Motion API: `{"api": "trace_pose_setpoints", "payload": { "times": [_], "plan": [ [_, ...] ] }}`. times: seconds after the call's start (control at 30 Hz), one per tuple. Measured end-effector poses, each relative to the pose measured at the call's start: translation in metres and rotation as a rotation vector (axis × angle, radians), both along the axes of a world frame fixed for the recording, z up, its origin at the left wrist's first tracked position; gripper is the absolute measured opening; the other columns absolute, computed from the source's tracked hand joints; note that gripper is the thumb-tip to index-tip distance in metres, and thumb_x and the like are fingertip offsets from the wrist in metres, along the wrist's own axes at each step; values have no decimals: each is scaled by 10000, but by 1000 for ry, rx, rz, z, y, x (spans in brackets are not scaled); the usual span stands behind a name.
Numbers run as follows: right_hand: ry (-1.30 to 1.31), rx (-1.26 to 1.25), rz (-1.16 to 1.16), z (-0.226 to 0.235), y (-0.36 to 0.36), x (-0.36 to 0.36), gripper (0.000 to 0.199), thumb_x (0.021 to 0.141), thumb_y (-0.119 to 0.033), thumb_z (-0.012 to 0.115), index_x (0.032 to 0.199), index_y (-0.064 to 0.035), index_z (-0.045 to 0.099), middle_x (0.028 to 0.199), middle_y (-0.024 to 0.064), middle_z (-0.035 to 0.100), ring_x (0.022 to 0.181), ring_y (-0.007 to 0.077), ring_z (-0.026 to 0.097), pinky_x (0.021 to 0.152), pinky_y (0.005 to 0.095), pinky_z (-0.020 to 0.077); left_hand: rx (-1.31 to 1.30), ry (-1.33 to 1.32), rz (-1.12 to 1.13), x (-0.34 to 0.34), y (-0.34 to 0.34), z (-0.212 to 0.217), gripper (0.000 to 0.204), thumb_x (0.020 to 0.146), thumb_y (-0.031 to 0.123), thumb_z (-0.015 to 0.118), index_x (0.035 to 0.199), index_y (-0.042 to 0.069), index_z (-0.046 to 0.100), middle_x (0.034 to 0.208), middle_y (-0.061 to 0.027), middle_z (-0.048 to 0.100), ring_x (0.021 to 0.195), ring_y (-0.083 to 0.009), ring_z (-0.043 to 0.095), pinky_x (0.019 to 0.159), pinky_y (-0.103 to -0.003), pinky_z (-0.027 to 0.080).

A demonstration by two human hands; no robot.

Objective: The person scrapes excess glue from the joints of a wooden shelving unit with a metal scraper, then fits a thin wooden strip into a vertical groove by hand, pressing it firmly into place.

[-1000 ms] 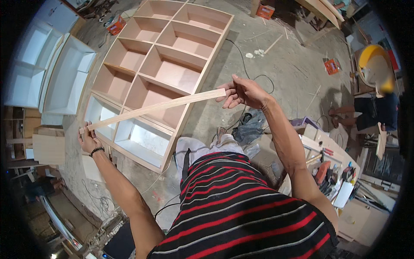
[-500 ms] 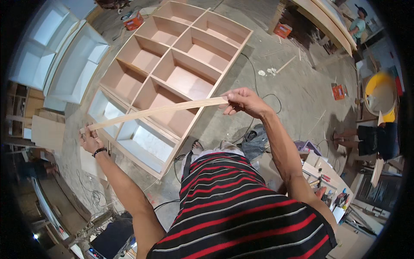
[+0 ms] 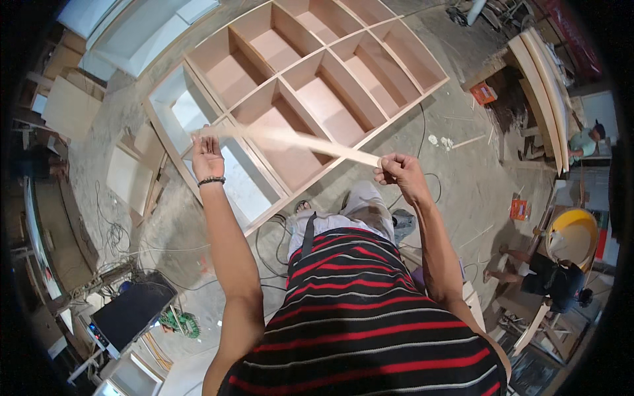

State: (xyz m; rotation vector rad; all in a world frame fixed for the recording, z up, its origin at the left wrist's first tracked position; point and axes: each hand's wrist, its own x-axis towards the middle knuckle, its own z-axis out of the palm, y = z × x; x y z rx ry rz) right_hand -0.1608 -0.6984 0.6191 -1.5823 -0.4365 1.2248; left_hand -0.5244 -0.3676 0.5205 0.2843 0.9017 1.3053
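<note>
Large open shelf carcass (image 3: 310, 99) flat on the concrete floor (image 3: 456, 165), filling the upper frame from ten to one o'clock, divided into many compartments by upright partitions. Plenty of free floor at two to four o'clock; cables (image 3: 125, 244) trailing at eight o'clock, a dark machine (image 3: 129, 313) lower left, boards (image 3: 541, 86) stacked at two o'clock, a crouching co-worker with a yellow hat (image 3: 561, 254) at four o'clock.

Thin pale wood strip (image 3: 297, 140) held level above the carcass, spanning from left hand (image 3: 208, 158) to right hand (image 3: 399, 175), blurred in motion. Left hand open-palmed against the strip's left end, fingers only loosely curled; right hand pinching the right end, clenched.

Best handled, judging from here, with both ends kept level and slack avoided, since so slim a strip bends easily. Ends kept clear of the partition edges below; feet clear of the cables.
</note>
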Motion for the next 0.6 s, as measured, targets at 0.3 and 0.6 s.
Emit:
{"api": "trace_pose_setpoints", "payload": {
  "times": [0.3, 0.6],
  "plan": [
    [-19, -53, 237, -51, 77, 70, 167, 984, -115, 707, 1016, 45, 670, 847, 108, 733, 698, 157, 715, 641, 275, 581, -26, 142, -84, 60, -23, -23, 380, 1043, 64, 576, 1396, -39, 479, 1324, -188, 649, 1158, -299, 671, 985, -428, 601],
    [-709, -61, 1001, -117, 152, 170, 185, 894, -179, 724, 1026, -51, 706, 838, 190, 711, 829, 366, 708, 760, 483, 536, -181, 380, -414, 284, -122, -49, 292, 1014, 15, 580, 1303, -22, 554, 1132, -146, 735, 971, -204, 729, 790, -309, 615]
  ]
}}
